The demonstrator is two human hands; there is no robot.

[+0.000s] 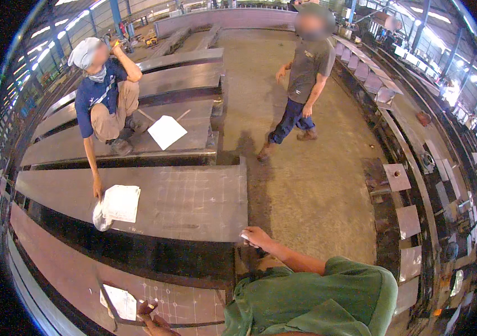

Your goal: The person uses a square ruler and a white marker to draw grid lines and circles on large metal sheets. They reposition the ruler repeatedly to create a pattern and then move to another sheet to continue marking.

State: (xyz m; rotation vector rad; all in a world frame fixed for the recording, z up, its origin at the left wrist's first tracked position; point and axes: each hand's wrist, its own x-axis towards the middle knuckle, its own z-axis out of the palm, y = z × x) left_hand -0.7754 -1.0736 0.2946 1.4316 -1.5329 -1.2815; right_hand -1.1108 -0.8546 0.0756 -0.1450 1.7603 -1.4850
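Note:
My right hand (258, 238), at the end of a green sleeve, is closed in a pinch on a small white stick that looks like chalk (244, 236). It is beside the right end of a long steel beam (193, 190) with faint white grid lines. My left hand (150, 313) is low in the picture with its fingers curled; what they hold, if anything, I cannot make out. Next to it lies a white paper sheet (118, 301) with writing. A thin dark L-shaped bar (196, 325) passes by that hand. White lines and small circles mark the nearer beam (188, 299).
A co-worker (101, 84) squats on the beams at left, one hand by a paper sheet (122, 203) and a whitish bundle (102, 217). Another white sheet (167, 132) lies farther back. A second person (308, 73) walks on the floor. Steel plates (409, 221) line the right side. Dark gaps separate the beams.

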